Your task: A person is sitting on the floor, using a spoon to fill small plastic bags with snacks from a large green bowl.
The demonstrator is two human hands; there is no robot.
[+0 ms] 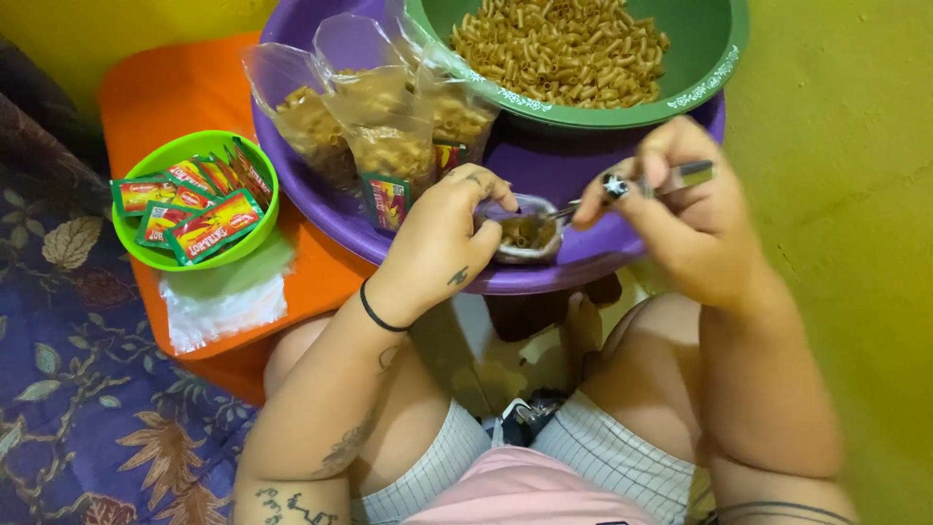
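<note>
My left hand (442, 238) grips a small clear plastic bag (525, 233) partly filled with brown macaroni, held over the rim of a purple basin (583, 262). My right hand (685, 209) pinches a metal spoon (671, 180) whose bowl end reaches into the bag's mouth. A green bowl (714, 58) heaped with loose macaroni (564, 49) sits in the basin's far side. Several filled clear bags (379, 117) lean in the basin's left part, with a red sachet (387, 199) in front of them.
A lime green bowl (126, 228) holding several red and green sachets stands on an orange surface (175, 87) at left. A stack of empty clear bags (224, 306) lies beside it. Patterned purple cloth (68, 389) covers the left. A yellow wall (846, 146) is at right.
</note>
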